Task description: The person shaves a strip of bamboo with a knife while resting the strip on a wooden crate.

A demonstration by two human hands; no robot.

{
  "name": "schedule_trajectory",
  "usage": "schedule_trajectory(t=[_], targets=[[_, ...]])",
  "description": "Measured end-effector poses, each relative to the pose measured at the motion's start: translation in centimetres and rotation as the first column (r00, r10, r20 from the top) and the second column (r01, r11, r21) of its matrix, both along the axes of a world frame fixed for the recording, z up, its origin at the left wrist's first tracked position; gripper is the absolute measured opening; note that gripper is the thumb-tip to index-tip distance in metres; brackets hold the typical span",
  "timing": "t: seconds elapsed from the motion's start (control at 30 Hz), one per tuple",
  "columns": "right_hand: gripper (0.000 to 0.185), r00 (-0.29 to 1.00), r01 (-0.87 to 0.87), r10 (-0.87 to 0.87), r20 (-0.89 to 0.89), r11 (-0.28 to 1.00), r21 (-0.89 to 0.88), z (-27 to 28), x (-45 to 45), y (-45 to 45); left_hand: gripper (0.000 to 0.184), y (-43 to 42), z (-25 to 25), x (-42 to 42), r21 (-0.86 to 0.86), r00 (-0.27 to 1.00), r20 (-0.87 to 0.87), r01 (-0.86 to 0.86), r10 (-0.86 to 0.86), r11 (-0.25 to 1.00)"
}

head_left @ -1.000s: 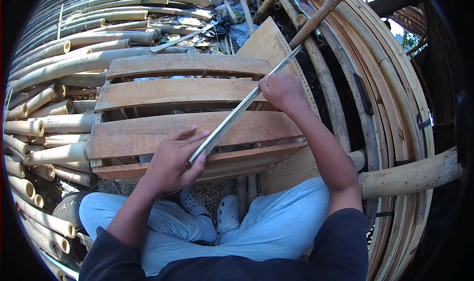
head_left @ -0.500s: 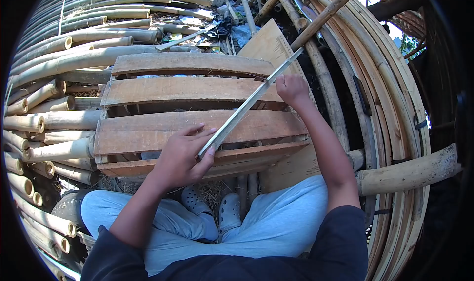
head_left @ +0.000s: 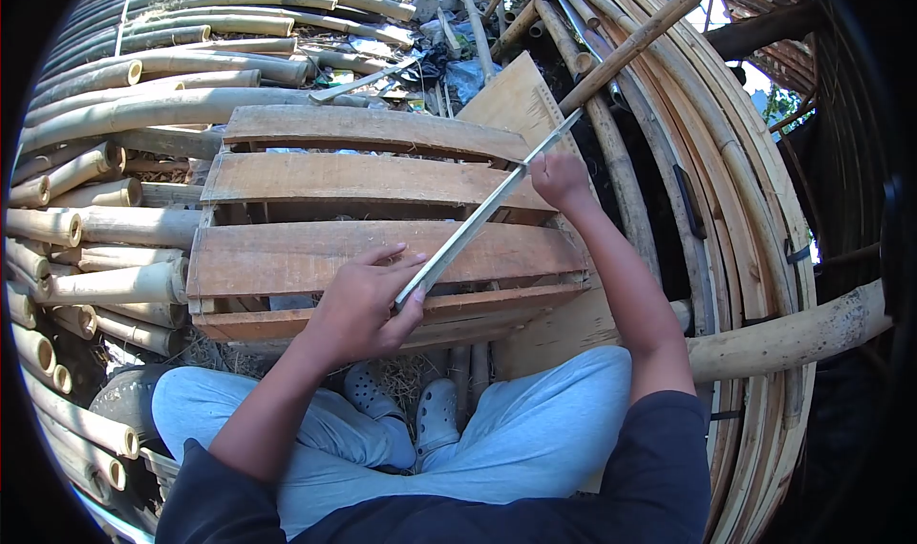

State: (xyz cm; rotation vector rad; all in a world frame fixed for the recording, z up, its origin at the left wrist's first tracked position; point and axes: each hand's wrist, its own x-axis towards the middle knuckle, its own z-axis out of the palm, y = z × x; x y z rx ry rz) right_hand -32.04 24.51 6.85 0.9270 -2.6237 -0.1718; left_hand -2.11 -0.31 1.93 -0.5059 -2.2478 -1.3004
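A long, pale split-bamboo strip [head_left: 478, 217] slants over the wooden crate [head_left: 382, 176], its near end low and its far end toward the upper right. My left hand [head_left: 358, 305] holds the near end between thumb and fingers, with the index and middle fingers stretched out over the crate's front slat. My right hand [head_left: 562, 179] is a closed fist against the strip's upper part. A thin dark edge shows beside that fist at the strip, but what the fist grips is hidden.
Stacked bamboo poles [head_left: 134, 229] fill the left side. A plywood board [head_left: 521, 90] leans behind the crate. Long wooden slats [head_left: 755, 210] curve along the right, and a thick bamboo pole [head_left: 793, 339] juts out there. My crossed legs [head_left: 535, 420] are just below the crate.
The whole view has shifted slightly. Both hands keep their holds, and the strip stays at nearly the same slant across the crate.
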Motion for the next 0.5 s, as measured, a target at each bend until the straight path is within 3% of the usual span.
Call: schedule_trajectory(t=[0.03, 0.07, 0.17, 0.27, 0.3, 0.37, 0.5], targets=[[0.047, 0.985, 0.166, -0.168, -0.028, 0.984, -0.069, 0.5, -0.5, 0.2, 0.033, 0.1, 0.0, 0.1, 0.003, 1.000, 0.001, 0.007, -0.007, 1.000], [0.047, 0.985, 0.168, -0.170, -0.033, 0.983, -0.068, 0.5, -0.6, 0.4, 0.033, 0.0, 0.0, 0.1, 0.005, 1.000, 0.013, 0.008, -0.008, 1.000], [0.046, 0.990, -0.110, 0.108, 0.094, 0.994, 0.020, 0.6, 0.6, -0.6, 0.032, -0.3, 0.3, 0.3, 0.025, 0.998, 0.059, 0.011, -0.013, 1.000], [0.045, 0.980, -0.184, 0.187, 0.061, 0.982, -0.046, -0.1, 0.4, -0.4, 0.030, -0.3, 0.0, -0.3, 0.020, 0.999, 0.039, 0.015, -0.015, 1.000], [0.045, 0.982, -0.172, 0.175, 0.070, 0.984, -0.045, -0.3, 0.3, 0.4, 0.030, -0.1, -0.2, -0.2, 0.016, 1.000, 0.000, 0.010, -0.010, 1.000], [0.044, 0.980, 0.150, -0.163, -0.115, 0.982, -0.113, 0.4, -1.3, 1.0, 0.030, 0.0, -0.1, -0.1, 0.018, 1.000, -0.009, 0.013, -0.012, 1.000], [0.046, 0.999, 0.016, -0.016, -0.033, 1.000, -0.015, -0.3, -0.4, 0.0, 0.030, -0.2, 0.1, 0.0, 0.036, 0.999, 0.046, 0.008, -0.010, 0.999]])
